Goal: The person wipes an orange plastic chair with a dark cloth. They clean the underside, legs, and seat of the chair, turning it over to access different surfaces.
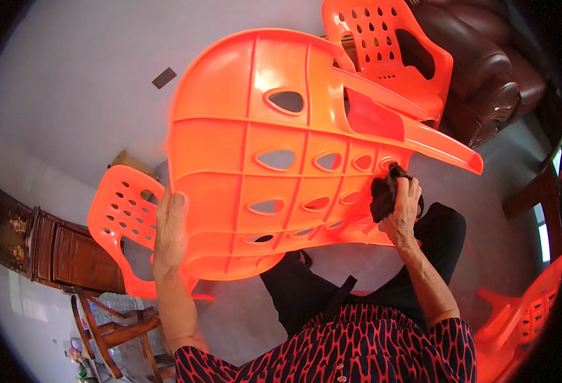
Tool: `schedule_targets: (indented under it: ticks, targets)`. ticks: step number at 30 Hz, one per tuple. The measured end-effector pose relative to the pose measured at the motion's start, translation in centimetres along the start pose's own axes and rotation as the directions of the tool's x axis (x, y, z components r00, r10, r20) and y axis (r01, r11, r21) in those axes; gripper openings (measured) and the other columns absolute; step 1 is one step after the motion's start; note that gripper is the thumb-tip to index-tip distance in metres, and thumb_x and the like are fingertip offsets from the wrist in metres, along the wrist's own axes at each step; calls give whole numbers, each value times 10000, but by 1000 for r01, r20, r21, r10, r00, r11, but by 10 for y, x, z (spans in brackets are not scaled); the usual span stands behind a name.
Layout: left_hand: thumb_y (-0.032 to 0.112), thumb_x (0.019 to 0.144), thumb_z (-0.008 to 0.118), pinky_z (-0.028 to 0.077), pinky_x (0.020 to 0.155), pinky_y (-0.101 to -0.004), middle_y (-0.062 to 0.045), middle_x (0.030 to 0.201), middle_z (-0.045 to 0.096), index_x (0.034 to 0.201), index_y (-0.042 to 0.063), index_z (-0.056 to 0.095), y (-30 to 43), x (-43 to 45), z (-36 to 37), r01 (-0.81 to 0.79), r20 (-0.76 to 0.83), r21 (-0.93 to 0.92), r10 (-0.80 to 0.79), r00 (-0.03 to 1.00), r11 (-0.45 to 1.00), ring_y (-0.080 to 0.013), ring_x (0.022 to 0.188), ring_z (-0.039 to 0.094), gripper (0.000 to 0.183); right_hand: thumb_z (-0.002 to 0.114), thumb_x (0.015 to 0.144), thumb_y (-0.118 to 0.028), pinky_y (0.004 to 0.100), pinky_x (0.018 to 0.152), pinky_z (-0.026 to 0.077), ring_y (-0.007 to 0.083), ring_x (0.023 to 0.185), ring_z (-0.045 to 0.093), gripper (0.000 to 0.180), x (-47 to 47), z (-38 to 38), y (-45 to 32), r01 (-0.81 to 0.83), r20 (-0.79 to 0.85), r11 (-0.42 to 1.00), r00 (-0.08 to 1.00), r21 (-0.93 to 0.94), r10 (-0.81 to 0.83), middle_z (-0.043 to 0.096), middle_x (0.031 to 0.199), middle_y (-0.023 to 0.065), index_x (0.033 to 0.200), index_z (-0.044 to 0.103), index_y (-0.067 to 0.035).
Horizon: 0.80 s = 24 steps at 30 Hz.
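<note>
An orange plastic armchair (pixel 218 148) is held up before me, with the ribbed back of its backrest, pierced by drop-shaped holes, facing me. My left hand (pixel 170 225) grips the rim of the backrest at its left side, thumb on the ribbed face. A dark, crumpled cloth (pixel 383 196) is bunched in my right hand (pixel 404 210), pressed against the ribbed surface near the lower right holes. One armrest (pixel 441 143) points away to the right. The fingertips of my right hand are partly hidden by the cloth.
Another orange chair (pixel 424 88) stands at the upper right beside a brown leather sofa (pixel 482 62). More orange chairs are at the left (pixel 132 215) and lower right (pixel 510 330). A wooden cabinet (pixel 82 253) and a wooden chair (pixel 123 335) are at the left.
</note>
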<state>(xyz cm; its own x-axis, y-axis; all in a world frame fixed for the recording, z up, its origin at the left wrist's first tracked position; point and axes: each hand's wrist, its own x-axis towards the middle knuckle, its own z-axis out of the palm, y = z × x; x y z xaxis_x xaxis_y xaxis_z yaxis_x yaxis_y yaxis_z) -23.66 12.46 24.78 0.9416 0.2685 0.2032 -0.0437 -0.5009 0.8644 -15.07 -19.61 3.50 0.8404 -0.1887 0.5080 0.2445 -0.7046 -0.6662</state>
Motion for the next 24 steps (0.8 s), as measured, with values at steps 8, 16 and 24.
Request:
schedule_targets:
  ticks: [8,16,24]
  targets:
    - [456,982,427,387,911,-297,-51,1112,532,1299,-30,452,-17,8,-10,-71,110,14,69,992,997,-143,1011,485,581,632,698,-131,445,845,387,329,1041,513,248,4,4,-175,598,-446,711,785,370,-429,539,1037,136,924,591,-40]
    - [402,1001,395,284,937,-319,-53,1145,369,1243,-31,417,-16,3,0,-86,33,-15,87,996,996,-167,1067,333,496,538,800,-242,355,852,298,191,1241,450,266,-2,30,-187,765,-271,643,621,10,-735,508,1288,25,1056,573,-178]
    - [402,994,407,343,740,-282,25,787,327,969,19,459,-35,10,-9,-137,13,2,137,990,991,-107,758,327,388,601,680,-256,394,718,417,232,969,442,260,-22,27,-83,786,-130,617,616,33,-777,517,1143,1,935,563,-226]
